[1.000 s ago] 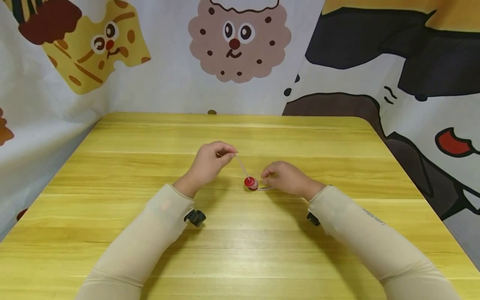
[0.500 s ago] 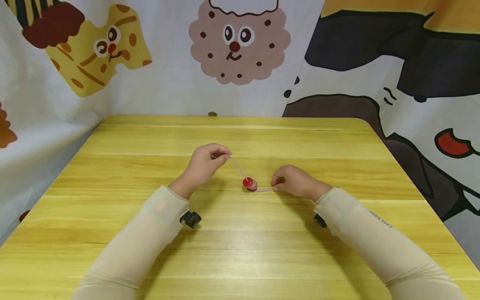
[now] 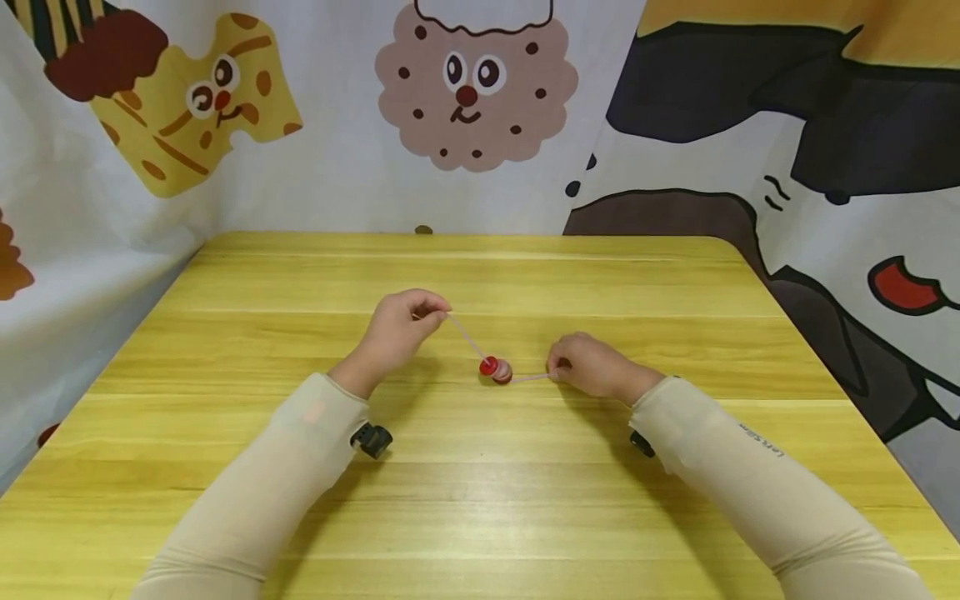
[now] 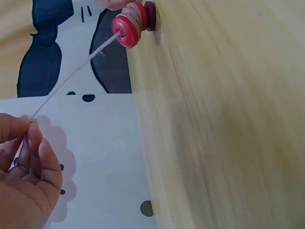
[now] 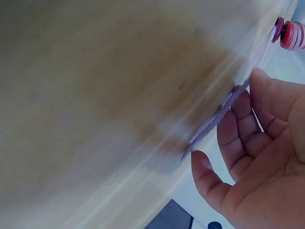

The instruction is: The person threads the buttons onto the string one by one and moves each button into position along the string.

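A short stack of red and pink buttons is threaded on a thin pale string at mid table. In the left wrist view the nearest red button shows small holes with the string coming out, and a dark red button is at the stack's far end. My left hand pinches the string up and left of the stack, holding that length taut and slanted. On the other side, my right hand pinches the string's other length low over the table; its tail runs past the fingers.
The wooden table extends on all sides of the hands. Behind it hangs a white cloth printed with cartoon figures, meeting the far edge. Small black cameras sit at both wrists.
My left hand has moved left, drawing the string with it, and the buttons have shifted slightly left. My right hand has moved right and now pinches the string, which is straighter on that side.
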Demonstrator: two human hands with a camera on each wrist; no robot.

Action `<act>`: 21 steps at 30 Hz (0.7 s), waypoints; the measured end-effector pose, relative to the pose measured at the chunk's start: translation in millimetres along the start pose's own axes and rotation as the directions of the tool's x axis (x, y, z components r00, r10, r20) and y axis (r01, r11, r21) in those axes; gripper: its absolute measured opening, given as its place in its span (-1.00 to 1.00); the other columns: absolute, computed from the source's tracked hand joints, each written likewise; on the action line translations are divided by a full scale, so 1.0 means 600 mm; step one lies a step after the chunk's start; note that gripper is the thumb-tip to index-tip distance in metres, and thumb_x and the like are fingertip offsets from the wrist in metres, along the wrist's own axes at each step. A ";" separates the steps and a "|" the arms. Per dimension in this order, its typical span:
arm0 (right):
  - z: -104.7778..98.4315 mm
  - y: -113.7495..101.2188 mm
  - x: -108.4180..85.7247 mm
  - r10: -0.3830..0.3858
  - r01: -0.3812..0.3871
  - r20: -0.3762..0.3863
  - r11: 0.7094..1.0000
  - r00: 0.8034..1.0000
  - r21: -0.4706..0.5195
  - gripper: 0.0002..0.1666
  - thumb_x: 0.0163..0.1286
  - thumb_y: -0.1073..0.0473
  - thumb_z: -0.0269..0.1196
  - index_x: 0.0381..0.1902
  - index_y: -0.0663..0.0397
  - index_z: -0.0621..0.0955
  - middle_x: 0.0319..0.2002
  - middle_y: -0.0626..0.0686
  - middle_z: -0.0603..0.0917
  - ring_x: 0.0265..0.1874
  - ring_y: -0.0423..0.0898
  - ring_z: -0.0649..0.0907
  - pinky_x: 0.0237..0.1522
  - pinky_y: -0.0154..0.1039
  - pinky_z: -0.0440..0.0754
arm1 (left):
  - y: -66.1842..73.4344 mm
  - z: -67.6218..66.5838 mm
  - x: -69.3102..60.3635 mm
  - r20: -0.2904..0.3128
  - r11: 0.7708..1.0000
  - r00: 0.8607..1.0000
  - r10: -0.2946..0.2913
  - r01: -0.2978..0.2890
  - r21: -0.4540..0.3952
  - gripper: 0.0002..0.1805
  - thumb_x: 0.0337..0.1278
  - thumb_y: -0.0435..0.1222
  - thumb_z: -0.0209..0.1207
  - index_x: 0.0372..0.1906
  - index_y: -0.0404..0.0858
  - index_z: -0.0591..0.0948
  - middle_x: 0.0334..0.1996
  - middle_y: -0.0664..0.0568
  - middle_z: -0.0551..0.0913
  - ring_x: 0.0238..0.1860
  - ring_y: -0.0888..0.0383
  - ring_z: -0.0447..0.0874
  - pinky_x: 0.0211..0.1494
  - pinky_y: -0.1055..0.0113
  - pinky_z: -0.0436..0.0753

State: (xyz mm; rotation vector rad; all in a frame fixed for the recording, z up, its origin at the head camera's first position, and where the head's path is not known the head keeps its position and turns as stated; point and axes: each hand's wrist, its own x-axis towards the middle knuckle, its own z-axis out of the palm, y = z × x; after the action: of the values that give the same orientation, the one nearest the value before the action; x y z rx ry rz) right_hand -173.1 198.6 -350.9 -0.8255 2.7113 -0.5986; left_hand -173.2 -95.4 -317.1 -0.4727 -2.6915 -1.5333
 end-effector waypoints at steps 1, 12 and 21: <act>0.000 0.000 0.000 -0.002 0.002 -0.007 1.000 1.000 -0.001 -0.87 0.34 0.35 0.24 -0.42 0.09 0.60 -0.45 -0.06 0.59 -0.44 -0.15 0.46 -0.30 -0.22 0.47 | -0.001 -0.001 0.000 0.002 1.000 1.000 -0.003 0.003 0.005 -0.84 0.33 -0.41 0.11 -0.10 -0.34 0.65 -0.18 -0.14 0.68 -0.22 0.02 0.55 -0.25 0.25 0.52; -0.003 0.001 -0.001 0.055 -0.052 -0.049 0.997 0.997 0.053 -0.90 0.45 0.34 0.11 -0.33 0.16 0.49 -0.39 0.03 0.61 -0.45 -0.12 0.47 -0.33 -0.21 0.48 | -0.028 -0.016 0.005 0.016 0.995 0.998 -0.067 0.066 0.073 -0.82 0.34 -0.41 0.09 -0.08 -0.37 0.64 -0.12 -0.20 0.65 -0.18 0.00 0.51 -0.19 0.22 0.50; -0.017 0.006 0.002 0.140 -0.136 -0.014 0.977 0.990 0.162 -0.90 0.53 0.28 0.00 -0.22 0.20 0.43 -0.47 0.08 0.51 -0.66 -0.13 0.44 -0.57 -0.25 0.43 | -0.041 -0.025 0.017 0.025 0.989 0.992 -0.127 0.125 0.078 -0.81 0.34 -0.41 0.08 -0.06 -0.39 0.63 -0.12 -0.19 0.65 -0.23 0.02 0.45 -0.18 0.23 0.46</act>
State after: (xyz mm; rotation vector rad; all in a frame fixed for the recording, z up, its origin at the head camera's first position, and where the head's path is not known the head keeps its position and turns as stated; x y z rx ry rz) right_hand -179.2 203.9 -343.3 -0.5875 2.6719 -0.7881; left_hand -191.6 -117.1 -328.5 -0.3324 -2.8418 -1.4547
